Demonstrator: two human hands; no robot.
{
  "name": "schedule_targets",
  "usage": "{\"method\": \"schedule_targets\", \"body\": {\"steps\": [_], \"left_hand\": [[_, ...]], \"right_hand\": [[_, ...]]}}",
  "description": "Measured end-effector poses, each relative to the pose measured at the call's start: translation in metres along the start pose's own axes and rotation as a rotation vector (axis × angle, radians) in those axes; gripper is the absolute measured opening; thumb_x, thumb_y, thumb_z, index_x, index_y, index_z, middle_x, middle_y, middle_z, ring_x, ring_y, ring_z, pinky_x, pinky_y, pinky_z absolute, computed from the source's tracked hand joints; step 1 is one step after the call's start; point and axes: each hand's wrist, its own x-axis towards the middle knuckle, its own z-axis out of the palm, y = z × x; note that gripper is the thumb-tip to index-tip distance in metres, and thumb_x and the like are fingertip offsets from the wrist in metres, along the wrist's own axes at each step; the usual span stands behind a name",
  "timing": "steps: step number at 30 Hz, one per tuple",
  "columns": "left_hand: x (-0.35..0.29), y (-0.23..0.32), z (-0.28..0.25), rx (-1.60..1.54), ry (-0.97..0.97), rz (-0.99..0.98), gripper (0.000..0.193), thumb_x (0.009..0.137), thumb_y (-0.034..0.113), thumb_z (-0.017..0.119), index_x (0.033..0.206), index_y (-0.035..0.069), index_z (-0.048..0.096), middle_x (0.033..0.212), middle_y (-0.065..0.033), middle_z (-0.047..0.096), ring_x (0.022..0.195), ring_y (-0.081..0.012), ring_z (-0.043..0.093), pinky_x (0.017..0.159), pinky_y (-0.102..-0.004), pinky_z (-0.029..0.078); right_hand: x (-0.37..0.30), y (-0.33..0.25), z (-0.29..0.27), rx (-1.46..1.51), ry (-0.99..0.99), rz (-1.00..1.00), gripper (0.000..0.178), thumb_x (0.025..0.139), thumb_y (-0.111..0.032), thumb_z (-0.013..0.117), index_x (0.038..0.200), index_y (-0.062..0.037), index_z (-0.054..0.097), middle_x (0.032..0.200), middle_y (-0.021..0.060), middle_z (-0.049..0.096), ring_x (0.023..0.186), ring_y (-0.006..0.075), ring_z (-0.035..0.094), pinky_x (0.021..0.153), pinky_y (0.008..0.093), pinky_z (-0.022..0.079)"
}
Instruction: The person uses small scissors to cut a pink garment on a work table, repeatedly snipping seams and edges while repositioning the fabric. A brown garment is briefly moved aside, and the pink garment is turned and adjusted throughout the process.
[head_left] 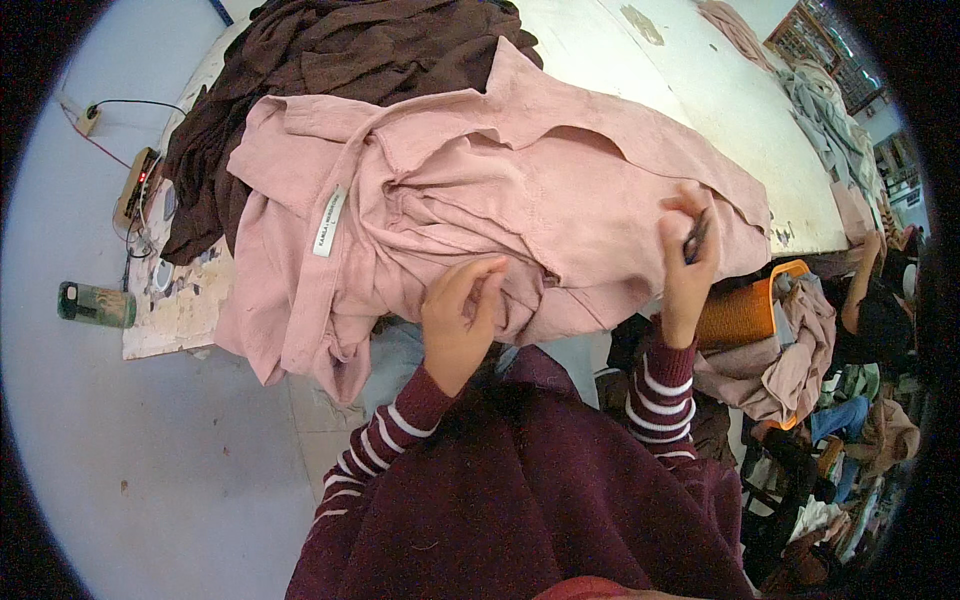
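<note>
Your left hand (462,325) is at the near edge of the dusty-pink garment (600,225), its fingers curled and thumb tip near the index finger; whether any cloth or thread is pinched there you cannot tell, since the fold beneath merges with the fingertips. Your right hand (688,262), blurred, is raised over the right part of the garment with its fingers closed around a small dark tool (694,240), mostly hidden in your grip, so its kind is hard to make out. The garment lies in front of you across the near part of the white table (730,90), gathered into creases at the middle, with a strap-like band and a pale label (329,222) on its left; its lower left part hangs over the table edge. Its far left side overlaps a heap of dark brown fabric (350,55), which is partly covered and cut off at the top. Left of these you have a power strip (136,190) and a greenish phone case (97,305), whose support is unclear. On your right, an orange basket (738,315) holding cloth is partly covered by fabric, and beyond it a co-worker's arm (862,285) shows, the rest dim and distorted toward the rim.
</note>
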Motion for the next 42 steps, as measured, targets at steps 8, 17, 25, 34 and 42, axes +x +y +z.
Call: {"method": "schedule_targets", "body": {"steps": [8, 17, 25, 34, 42], "left_hand": [[0.012, -0.017, -0.018, 0.543, -0.037, 0.102, 0.024, 0.077, 0.020, 0.067, 0.101, 0.015, 0.066, 0.105, -0.0023, 0.060, 0.110, -0.0233, 0.050, 0.101, -0.0431, 0.027], [0.003, -0.029, -0.029, 0.362, 0.024, 0.113, 0.019, 0.073, 0.016, 0.068, 0.091, 0.010, 0.065, 0.092, -0.0064, 0.058, 0.098, -0.0263, 0.051, 0.093, -0.0403, 0.033], [0.012, -0.010, -0.037, 0.379, 0.027, 0.083, 0.021, 0.073, 0.019, 0.069, 0.085, 0.004, 0.059, 0.086, -0.0103, 0.056, 0.087, -0.0302, 0.050, 0.084, -0.0396, 0.037], [0.031, 0.048, 0.008, 0.411, -0.168, 0.314, 0.043, 0.076, 0.022, 0.069, 0.116, 0.012, 0.057, 0.111, -0.0085, 0.055, 0.105, -0.0280, 0.052, 0.088, -0.0385, 0.042], [0.044, 0.011, 0.022, 0.157, -0.154, 0.233, 0.010, 0.081, 0.011, 0.068, 0.089, 0.005, 0.069, 0.087, -0.0080, 0.065, 0.074, -0.0211, 0.062, 0.064, -0.0278, 0.049]], "right_hand": [[-0.020, 0.028, 0.035, 0.027, -0.275, 0.237, 0.011, 0.082, -0.010, 0.064, 0.081, 0.0005, 0.067, 0.063, 0.0008, 0.057, 0.058, 0.0095, 0.051, 0.055, 0.0231, 0.040], [0.001, 0.062, 0.032, 0.369, -0.084, 0.546, 0.018, 0.086, -0.020, 0.069, 0.074, -0.0059, 0.067, 0.058, -0.0105, 0.046, 0.049, 0.0013, 0.034, 0.045, 0.0210, 0.023], [0.000, 0.063, 0.037, 0.256, -0.109, 0.449, 0.018, 0.085, -0.018, 0.069, 0.072, -0.0079, 0.065, 0.058, -0.0104, 0.047, 0.048, 0.0006, 0.034, 0.044, 0.0200, 0.022], [0.000, 0.063, 0.039, 0.229, -0.091, 0.395, 0.026, 0.084, -0.021, 0.070, 0.067, -0.0025, 0.064, 0.057, -0.0086, 0.046, 0.051, 0.0013, 0.036, 0.045, 0.0214, 0.026], [0.001, 0.070, 0.036, 0.177, -0.139, 0.394, 0.027, 0.084, -0.023, 0.070, 0.069, -0.0023, 0.064, 0.055, -0.0086, 0.043, 0.052, 0.0014, 0.035, 0.045, 0.0216, 0.026]]}}
